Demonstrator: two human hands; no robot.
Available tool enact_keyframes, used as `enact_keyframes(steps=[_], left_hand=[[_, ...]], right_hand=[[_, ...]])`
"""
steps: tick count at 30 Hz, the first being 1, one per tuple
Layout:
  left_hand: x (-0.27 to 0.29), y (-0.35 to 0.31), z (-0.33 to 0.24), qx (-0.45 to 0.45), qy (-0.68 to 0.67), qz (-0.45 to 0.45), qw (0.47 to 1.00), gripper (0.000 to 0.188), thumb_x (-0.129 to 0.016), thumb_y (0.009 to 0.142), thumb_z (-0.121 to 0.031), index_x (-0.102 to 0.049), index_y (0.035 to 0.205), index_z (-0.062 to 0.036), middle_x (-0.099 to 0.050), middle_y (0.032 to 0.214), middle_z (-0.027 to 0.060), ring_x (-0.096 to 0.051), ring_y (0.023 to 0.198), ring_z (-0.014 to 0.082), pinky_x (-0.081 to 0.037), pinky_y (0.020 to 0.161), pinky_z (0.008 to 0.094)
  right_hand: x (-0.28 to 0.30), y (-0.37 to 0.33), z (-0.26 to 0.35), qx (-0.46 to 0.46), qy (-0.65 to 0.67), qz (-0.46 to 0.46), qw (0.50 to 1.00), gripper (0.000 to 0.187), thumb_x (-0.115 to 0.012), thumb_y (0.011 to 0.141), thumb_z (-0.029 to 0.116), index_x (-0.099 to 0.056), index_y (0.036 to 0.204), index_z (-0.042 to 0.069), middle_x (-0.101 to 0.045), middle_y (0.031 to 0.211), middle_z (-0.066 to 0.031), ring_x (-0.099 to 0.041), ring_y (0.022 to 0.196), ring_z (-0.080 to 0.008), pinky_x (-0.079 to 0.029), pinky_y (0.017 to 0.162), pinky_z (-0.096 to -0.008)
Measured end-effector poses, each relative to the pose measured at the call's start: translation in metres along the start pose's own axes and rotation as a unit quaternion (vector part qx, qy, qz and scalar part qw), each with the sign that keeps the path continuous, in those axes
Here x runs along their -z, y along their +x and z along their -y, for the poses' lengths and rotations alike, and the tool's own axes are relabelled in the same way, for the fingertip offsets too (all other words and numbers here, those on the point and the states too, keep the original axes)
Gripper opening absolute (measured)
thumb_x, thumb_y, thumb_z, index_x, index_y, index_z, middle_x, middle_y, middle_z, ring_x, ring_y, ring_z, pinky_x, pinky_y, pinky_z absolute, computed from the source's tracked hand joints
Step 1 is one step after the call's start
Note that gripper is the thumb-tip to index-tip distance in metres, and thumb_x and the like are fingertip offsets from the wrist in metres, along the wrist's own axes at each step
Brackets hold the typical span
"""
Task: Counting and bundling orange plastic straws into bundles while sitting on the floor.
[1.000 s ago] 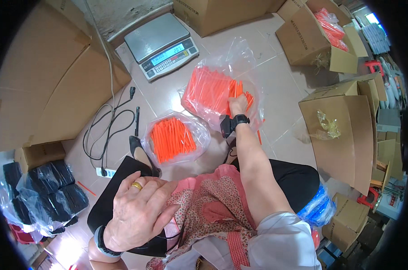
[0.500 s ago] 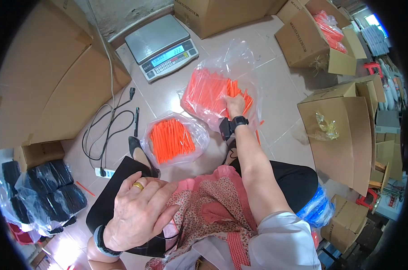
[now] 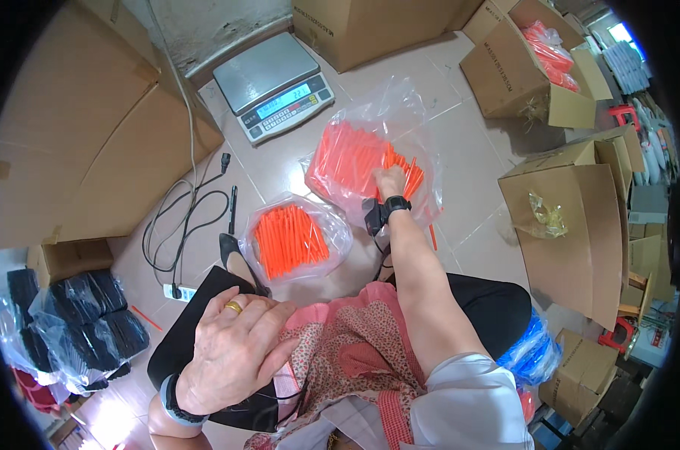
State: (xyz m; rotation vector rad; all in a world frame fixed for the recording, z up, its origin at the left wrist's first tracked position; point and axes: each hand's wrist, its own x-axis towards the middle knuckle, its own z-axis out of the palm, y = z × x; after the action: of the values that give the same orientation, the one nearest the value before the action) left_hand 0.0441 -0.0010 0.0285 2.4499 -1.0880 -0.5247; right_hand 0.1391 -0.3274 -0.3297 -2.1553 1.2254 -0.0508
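The big clear bag of orange sticks (image 3: 355, 161) lies on the floor tiles ahead of my knees. My right hand (image 3: 390, 182) reaches into its mouth, fingers closed around some sticks. My left hand (image 3: 231, 349) rests flat and loose on my lap, holding nothing. A smaller bag of sticks (image 3: 291, 240) lies nearer, the scale (image 3: 272, 86) beyond.

- The right hand (image 3: 390, 181) is pushed into the large clear bag of orange sticks (image 3: 355, 161), at twelve o'clock.
- The left hand (image 3: 231, 352) is laid flat on the knee, at seven o'clock.
- A smaller bag of orange sticks (image 3: 291, 240) is seen between them.
- A scale (image 3: 272, 86) is placed at eleven o'clock.
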Motion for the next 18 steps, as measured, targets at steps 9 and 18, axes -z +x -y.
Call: enact_keyframes(steps=[9,18], left_hand=[[-0.002,0.001,0.001,-0.010,0.005,-0.007,1.000,0.038,-0.069,0.079,-0.025,-0.062,0.109,-0.0029,-0.063,0.094,0.0112,-0.062,0.092,0.0287,-0.043,0.091,0.0437],[-0.001,0.000,-0.001,-0.012,0.006,-0.002,1.000,0.038,-0.069,0.080,-0.026,-0.062,0.110,-0.0033,-0.063,0.095,0.0111,-0.062,0.093,0.0287,-0.043,0.092,0.0439]], right_hand=[[-0.007,0.013,0.004,-0.066,0.034,0.058,0.996,0.037,-0.068,0.071,0.025,-0.068,0.095,-0.004,-0.065,0.102,-0.0273,-0.064,0.098,-0.0399,-0.051,0.085,-0.0460],[-0.004,0.010,-0.009,0.020,0.145,-0.053,0.988,0.038,-0.064,0.071,0.014,-0.063,0.098,-0.012,-0.067,0.077,-0.0213,-0.067,0.071,-0.0306,-0.051,0.063,-0.0403]])
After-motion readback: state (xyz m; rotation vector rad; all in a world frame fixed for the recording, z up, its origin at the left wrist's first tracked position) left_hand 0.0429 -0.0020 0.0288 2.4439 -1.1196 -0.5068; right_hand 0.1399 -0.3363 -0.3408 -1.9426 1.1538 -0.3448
